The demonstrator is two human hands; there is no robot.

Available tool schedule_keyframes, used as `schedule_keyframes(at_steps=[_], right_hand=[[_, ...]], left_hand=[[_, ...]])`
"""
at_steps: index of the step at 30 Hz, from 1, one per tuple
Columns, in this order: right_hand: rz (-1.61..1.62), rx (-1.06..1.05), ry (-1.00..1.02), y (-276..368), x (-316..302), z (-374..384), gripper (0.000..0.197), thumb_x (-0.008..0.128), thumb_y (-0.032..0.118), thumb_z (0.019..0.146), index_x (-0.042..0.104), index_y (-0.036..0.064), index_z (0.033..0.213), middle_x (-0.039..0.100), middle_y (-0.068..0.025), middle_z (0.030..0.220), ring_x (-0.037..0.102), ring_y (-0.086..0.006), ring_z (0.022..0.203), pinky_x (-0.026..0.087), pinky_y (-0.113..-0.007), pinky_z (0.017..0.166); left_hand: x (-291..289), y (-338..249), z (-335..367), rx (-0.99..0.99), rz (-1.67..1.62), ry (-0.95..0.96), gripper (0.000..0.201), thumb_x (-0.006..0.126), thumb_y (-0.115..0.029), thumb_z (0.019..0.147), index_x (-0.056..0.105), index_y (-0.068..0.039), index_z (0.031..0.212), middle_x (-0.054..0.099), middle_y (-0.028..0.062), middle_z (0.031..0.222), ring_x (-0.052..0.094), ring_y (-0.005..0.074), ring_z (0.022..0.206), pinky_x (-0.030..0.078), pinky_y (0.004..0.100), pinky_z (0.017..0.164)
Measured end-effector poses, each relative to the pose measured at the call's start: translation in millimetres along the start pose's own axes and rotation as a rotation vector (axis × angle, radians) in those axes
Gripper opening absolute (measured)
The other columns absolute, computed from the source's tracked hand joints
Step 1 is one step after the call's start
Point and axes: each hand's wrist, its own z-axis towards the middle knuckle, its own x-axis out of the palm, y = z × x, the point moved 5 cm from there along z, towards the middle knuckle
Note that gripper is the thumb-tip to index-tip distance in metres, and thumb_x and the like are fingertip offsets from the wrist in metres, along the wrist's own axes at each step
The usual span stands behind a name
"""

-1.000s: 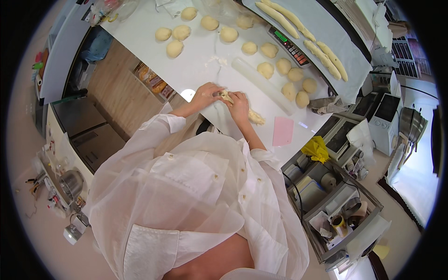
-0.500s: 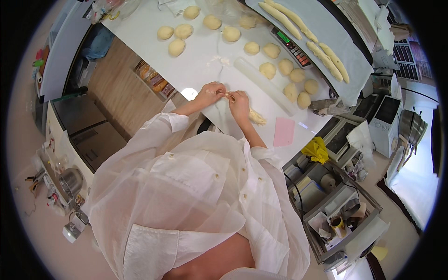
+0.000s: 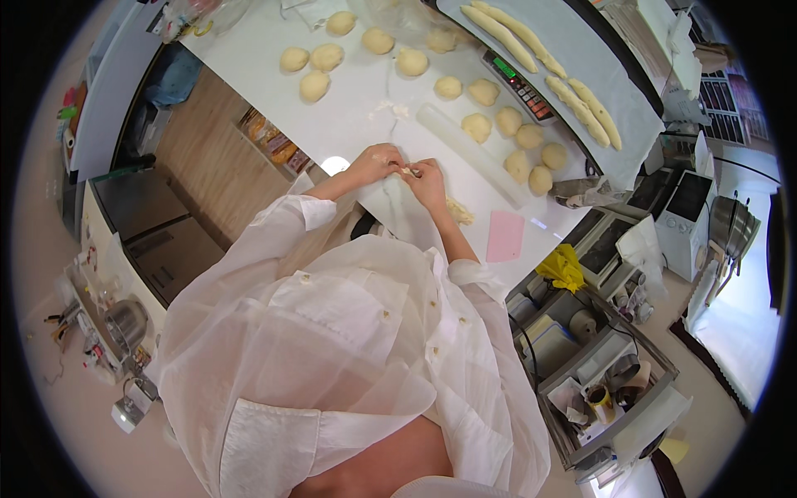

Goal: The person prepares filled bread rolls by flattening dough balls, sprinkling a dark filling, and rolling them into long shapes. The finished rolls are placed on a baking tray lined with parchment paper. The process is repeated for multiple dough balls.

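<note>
My left hand [image 3: 378,164] and my right hand [image 3: 427,183] meet over the near edge of the white table. Their fingertips are pinched together around a small pale piece of dough [image 3: 407,171], mostly hidden by the fingers. Just right of my right wrist lies a rough, yellowish lump [image 3: 459,213], partly covered by the forearm; I cannot make out exactly what it is. Beside that lump is a pink flat dough scraper [image 3: 505,236]. A whitish rolling pin [image 3: 469,153] lies diagonally beyond my right hand.
Several round dough balls [image 3: 412,61] sit across the table [image 3: 249,50]. A digital scale [image 3: 519,85] stands by a lined tray [image 3: 614,66] holding long dough strips [image 3: 502,35]. Drawers with tools [image 3: 610,378] are at right, a yellow bag [image 3: 563,267] above them.
My fingers have shifted slightly around the dough they pinch. My right forearm now covers a little more of the yellowish lump. Everything else stays in place.
</note>
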Motion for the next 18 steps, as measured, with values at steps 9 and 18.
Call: schedule_keyframes(at_steps=[9, 18], right_hand=[[0.034, -0.074, -0.063, -14.2, 5.0, -2.4, 0.017, 0.075, 0.008, 0.073, 0.072, 0.0005, 0.087, 0.064, -0.0116, 0.085, 0.061, -0.0262, 0.075, 0.049, -0.035, 0.068], [-0.221, -0.317, -0.124, 24.4, -1.5, -13.4, 0.019, 0.074, 0.010, 0.073, 0.070, 0.0010, 0.089, 0.059, -0.0078, 0.086, 0.058, -0.0266, 0.084, 0.048, -0.038, 0.073]], left_hand=[[-22.2, -28.1, -28.4, 0.304, 0.347, -0.318, 0.020, 0.072, -0.020, 0.074, 0.074, -0.014, 0.093, 0.068, -0.0038, 0.089, 0.057, 0.0183, 0.091, 0.044, 0.0359, 0.086], [-4.5, -3.6, -22.5, 0.262, 0.239, -0.311, 0.018, 0.072, -0.015, 0.075, 0.074, -0.011, 0.092, 0.067, 0.0009, 0.083, 0.058, 0.0224, 0.082, 0.045, 0.0361, 0.080]])
